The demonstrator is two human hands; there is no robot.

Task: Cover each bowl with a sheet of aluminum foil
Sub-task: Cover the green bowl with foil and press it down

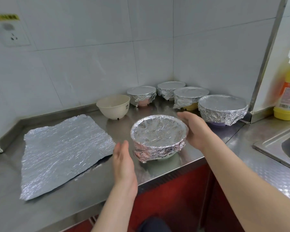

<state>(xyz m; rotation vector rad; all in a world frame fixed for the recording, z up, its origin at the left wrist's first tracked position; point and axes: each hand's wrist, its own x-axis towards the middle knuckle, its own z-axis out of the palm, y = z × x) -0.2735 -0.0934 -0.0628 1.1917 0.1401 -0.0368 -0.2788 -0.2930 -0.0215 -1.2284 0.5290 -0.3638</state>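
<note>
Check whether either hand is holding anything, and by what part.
Nothing is held: the left hand and right hand flank the foil-covered bowl, both open; whether the right touches its rim is unclear.

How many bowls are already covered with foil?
5: the nearest bowl, in front; four along the back corner: pink bowl, farthest bowl, yellow bowl, purple bowl. None seems hidden.

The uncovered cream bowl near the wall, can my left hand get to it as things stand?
Probably yes: the left hand is open and empty, and only bare counter lies between it and the cream bowl.
</note>
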